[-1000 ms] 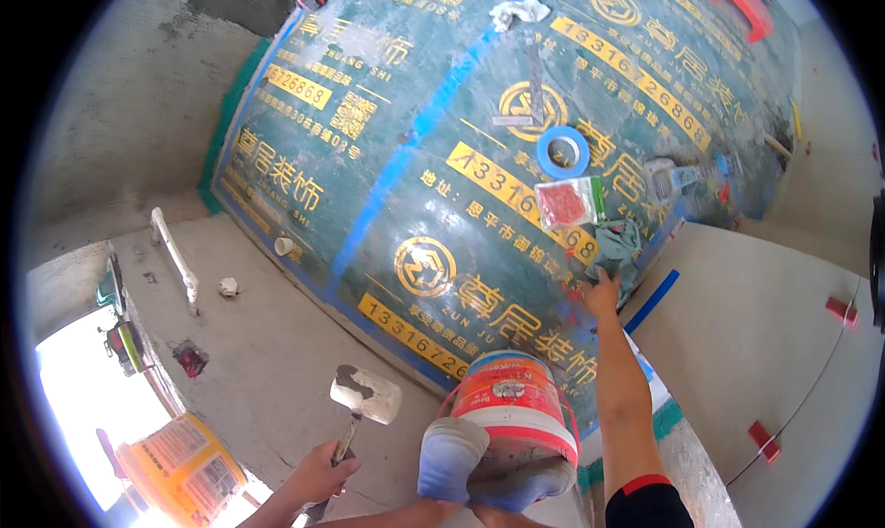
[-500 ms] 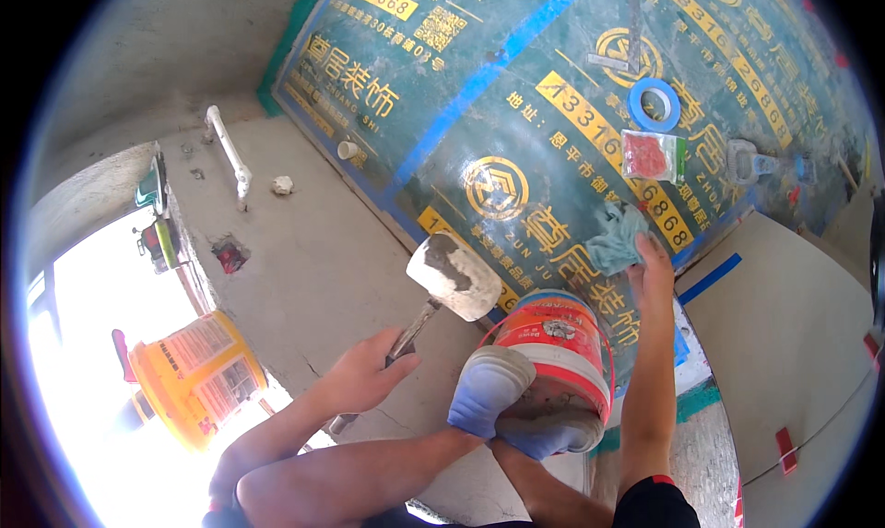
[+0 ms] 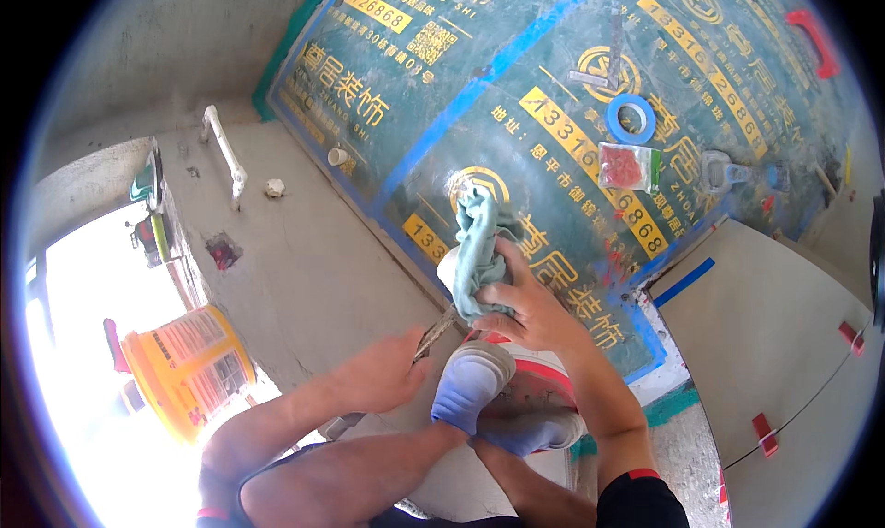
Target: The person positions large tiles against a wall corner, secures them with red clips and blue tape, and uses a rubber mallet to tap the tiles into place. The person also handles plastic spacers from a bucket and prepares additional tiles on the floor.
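My left hand is closed around the handle of a mallet, whose pale head points up and away from me. In my right hand is a light green cloth, bunched up and pressed against the mallet head. The cloth and fingers hide much of that head. Below both hands, my feet in blue socks and grey shoes rest on a red and white bucket, partly hidden by my right forearm.
On the green printed floor sheet lie a blue tape roll, a bag of red pieces, a metal square and a grey tool. A large tile stands at right. An orange bucket and white pipe are at left.
My right hand has brought the cloth leftward from over the floor sheet onto the mallet head. My left hand still grips the handle. The view has shifted slightly.
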`<action>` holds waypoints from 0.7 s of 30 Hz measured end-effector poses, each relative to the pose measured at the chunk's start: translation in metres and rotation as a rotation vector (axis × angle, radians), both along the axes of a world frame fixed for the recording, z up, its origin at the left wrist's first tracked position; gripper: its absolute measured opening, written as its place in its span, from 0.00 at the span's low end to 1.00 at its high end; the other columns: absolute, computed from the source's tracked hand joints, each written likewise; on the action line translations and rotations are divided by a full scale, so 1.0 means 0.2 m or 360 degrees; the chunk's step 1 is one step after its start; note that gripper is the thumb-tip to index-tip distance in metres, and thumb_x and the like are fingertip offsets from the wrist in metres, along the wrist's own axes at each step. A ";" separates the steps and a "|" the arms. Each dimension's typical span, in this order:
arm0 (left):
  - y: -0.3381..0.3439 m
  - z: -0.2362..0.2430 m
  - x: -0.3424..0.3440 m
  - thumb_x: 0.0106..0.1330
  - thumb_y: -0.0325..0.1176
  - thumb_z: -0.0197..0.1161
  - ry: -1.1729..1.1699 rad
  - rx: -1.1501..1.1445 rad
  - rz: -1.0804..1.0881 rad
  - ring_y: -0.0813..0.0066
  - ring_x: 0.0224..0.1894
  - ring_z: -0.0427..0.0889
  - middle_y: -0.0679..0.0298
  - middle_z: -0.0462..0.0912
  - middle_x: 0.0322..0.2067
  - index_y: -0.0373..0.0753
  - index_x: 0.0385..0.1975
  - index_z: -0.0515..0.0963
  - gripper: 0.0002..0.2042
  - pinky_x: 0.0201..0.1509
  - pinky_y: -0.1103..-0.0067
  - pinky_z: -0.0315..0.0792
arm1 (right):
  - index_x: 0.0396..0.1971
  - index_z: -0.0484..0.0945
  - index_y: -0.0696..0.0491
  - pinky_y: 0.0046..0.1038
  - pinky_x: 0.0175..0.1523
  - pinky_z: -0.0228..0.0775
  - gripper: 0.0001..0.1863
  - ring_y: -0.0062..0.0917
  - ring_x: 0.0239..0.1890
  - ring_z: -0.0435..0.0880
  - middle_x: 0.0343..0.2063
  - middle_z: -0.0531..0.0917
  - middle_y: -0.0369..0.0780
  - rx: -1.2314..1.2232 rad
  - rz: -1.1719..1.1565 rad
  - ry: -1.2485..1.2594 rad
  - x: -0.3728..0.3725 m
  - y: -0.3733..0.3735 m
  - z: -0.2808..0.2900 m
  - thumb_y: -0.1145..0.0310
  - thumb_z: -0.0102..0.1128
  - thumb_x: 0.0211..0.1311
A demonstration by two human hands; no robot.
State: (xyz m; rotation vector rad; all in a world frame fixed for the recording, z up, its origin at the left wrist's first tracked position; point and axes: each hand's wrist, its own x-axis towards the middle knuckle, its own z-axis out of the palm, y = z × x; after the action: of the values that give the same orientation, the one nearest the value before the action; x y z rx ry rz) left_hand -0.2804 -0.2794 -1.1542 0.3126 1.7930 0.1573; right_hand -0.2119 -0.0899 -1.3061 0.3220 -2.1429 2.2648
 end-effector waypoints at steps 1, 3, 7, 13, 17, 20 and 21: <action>0.01 0.01 0.00 0.65 0.36 0.52 -0.0037 -0.0045 -0.0041 0.42 0.34 0.75 0.43 0.75 0.28 0.32 0.39 0.64 0.13 0.38 0.59 0.67 | 0.36 0.74 0.51 0.39 0.55 0.64 0.15 0.49 0.53 0.68 0.53 0.62 0.50 0.0089 -0.0034 -0.0014 0.00 0.00 0.01 0.60 0.66 0.53; 0.02 0.02 0.01 0.65 0.35 0.53 -0.0079 -0.0114 -0.0068 0.41 0.34 0.75 0.43 0.76 0.28 0.32 0.39 0.64 0.13 0.37 0.58 0.67 | 0.37 0.74 0.51 0.39 0.53 0.65 0.15 0.48 0.50 0.70 0.51 0.63 0.49 0.0044 -0.0080 -0.0034 -0.01 -0.03 0.01 0.59 0.64 0.55; 0.04 0.03 0.03 0.64 0.35 0.53 -0.0068 -0.0152 -0.0079 0.42 0.33 0.75 0.43 0.76 0.28 0.32 0.38 0.64 0.13 0.37 0.58 0.67 | 0.39 0.71 0.56 0.39 0.47 0.66 0.15 0.48 0.43 0.72 0.44 0.68 0.50 -0.0026 -0.0239 -0.0066 -0.06 -0.06 -0.02 0.61 0.59 0.60; 0.04 0.00 0.04 0.64 0.35 0.54 -0.0120 -0.0068 -0.0092 0.42 0.32 0.75 0.44 0.75 0.26 0.32 0.38 0.63 0.13 0.36 0.58 0.66 | 0.44 0.71 0.60 0.32 0.43 0.68 0.20 0.38 0.36 0.77 0.32 0.77 0.47 -0.0035 -0.0404 -0.0643 -0.15 -0.07 -0.09 0.56 0.47 0.68; 0.05 0.01 -0.02 0.63 0.34 0.55 -0.0006 0.0207 -0.0061 0.43 0.31 0.75 0.47 0.75 0.24 0.34 0.38 0.64 0.11 0.33 0.60 0.67 | 0.46 0.71 0.60 0.23 0.42 0.68 0.20 0.21 0.35 0.75 0.34 0.77 0.39 -0.1138 -0.0215 -0.1353 -0.15 0.07 -0.42 0.56 0.49 0.67; 0.02 0.02 -0.09 0.64 0.34 0.53 -0.0006 0.0180 0.0112 0.45 0.34 0.76 0.46 0.77 0.29 0.33 0.37 0.66 0.11 0.35 0.61 0.67 | 0.47 0.71 0.59 0.20 0.41 0.67 0.19 0.16 0.35 0.73 0.34 0.77 0.35 -0.1542 -0.0329 -0.1295 -0.05 0.19 -0.36 0.58 0.50 0.67; 0.01 0.03 -0.10 0.64 0.34 0.53 0.0000 0.0157 0.0153 0.45 0.33 0.76 0.46 0.76 0.28 0.33 0.36 0.66 0.10 0.35 0.62 0.67 | 0.47 0.71 0.59 0.21 0.42 0.67 0.18 0.16 0.35 0.73 0.35 0.77 0.35 -0.1504 -0.0355 -0.1209 -0.05 0.21 -0.26 0.59 0.51 0.67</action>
State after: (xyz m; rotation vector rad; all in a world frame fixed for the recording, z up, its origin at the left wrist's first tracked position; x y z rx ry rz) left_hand -0.3004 -0.2782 -1.1480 0.2966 1.8046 0.3147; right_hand -0.2215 -0.0480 -1.3590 -0.8402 -0.8503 3.1628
